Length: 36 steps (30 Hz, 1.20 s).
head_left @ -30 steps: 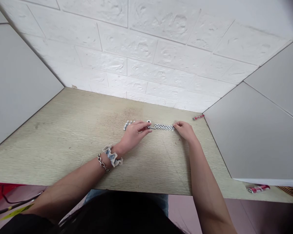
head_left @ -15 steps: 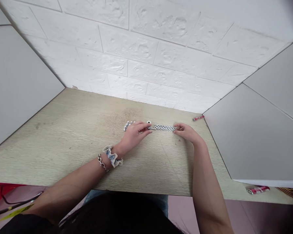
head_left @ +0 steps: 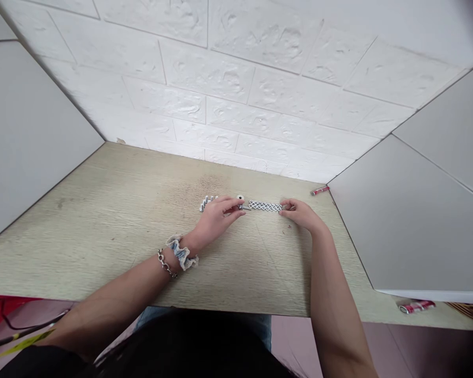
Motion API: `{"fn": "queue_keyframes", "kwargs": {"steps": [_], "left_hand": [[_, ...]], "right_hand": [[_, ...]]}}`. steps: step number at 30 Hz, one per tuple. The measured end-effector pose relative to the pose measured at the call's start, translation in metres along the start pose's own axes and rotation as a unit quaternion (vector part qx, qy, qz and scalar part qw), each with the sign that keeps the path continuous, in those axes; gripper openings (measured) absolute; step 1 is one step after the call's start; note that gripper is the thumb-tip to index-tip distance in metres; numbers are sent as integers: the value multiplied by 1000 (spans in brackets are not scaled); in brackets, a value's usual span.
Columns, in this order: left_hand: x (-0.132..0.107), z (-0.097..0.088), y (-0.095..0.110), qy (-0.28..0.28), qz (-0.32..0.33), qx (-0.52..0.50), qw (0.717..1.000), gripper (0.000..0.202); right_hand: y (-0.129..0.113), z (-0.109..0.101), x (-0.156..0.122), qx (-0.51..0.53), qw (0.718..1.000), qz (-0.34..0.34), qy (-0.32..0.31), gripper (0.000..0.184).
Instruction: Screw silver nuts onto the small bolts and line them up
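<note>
My left hand (head_left: 217,216) is closed in a pinch around a metal bolt (head_left: 246,208), whose shank points right toward the nuts. Just beyond the fingertips lies a round washer (head_left: 240,198). Several silver bolts (head_left: 205,202) sit in a group at the left, partly hidden behind this hand. Two long rows of hex nuts (head_left: 265,206) lie side by side on the table, between the hands. At their right end is my right hand (head_left: 299,212), its thumb and forefinger closed on an end nut, which the fingertips partly cover.
The pale wooden table (head_left: 142,210) meets a white brick-patterned wall (head_left: 228,115) at the back. Grey panels (head_left: 429,220) stand at both sides. One red battery (head_left: 320,190) lies by the right panel, another red battery (head_left: 417,306) near the front right edge beside a wicker item (head_left: 469,312).
The right fingertips have shifted very slightly at the end of the nut rows. The left hand keeps its hold on the bolt in almost the same place.
</note>
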<state>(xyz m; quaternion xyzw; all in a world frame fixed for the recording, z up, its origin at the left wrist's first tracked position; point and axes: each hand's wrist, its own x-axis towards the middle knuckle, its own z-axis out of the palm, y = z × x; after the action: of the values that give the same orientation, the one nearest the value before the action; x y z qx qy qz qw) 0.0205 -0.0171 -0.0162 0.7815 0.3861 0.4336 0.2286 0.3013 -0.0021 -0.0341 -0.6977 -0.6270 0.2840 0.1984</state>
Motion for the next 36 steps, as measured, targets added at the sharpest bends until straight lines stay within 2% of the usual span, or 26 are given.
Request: {"fn": "queue_keyframes", "kwargs": {"steps": [31,33,36], "left_hand": [[1,-2,3,-5,-14,-12,1000,21],[1,-1,1,-3,-9,-16,1000,22],[0,-1,0,-5,-6,-23,1000,22]], "right_hand": [[-5,0,-4,-20,1000,10,12,40],[-9,0,-6,-17,999,7,30,45],[-20,1,-8,-4,994,-7,110,44]]}}
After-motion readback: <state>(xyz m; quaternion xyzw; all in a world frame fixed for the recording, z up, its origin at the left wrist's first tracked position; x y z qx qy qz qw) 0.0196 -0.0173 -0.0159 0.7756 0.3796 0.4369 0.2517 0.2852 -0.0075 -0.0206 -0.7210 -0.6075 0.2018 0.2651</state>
